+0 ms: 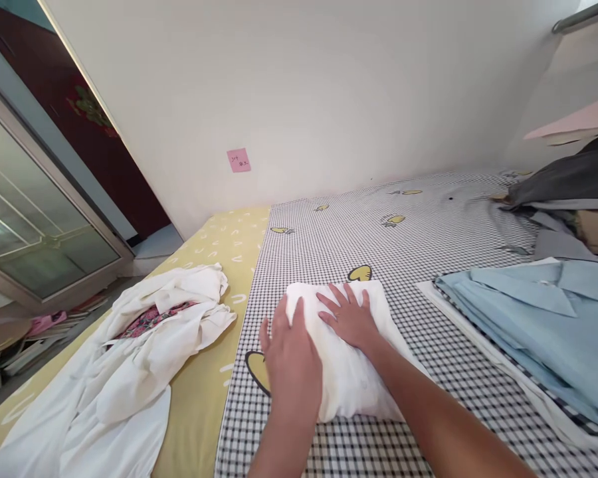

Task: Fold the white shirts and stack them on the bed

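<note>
A white cloth (339,372), folded into a compact block, lies on the checked bedsheet (323,252). My left hand (292,352) rests along its left edge, with the fingers extended and the thumb over the cloth. Spread flat on the upper part of the same cloth is my right hand (349,315), its palm down. Neither hand grips the fabric. Both forearms reach in from the bottom, and the right one covers part of the cloth's right side.
A rumpled white garment (144,372) with a floral patch lies to the left on the sheet's yellow border (204,372). Folded light-blue shirts (538,318) are stacked at right. Behind them are dark clothes (568,172). A pink note (238,160) sticks to the wall.
</note>
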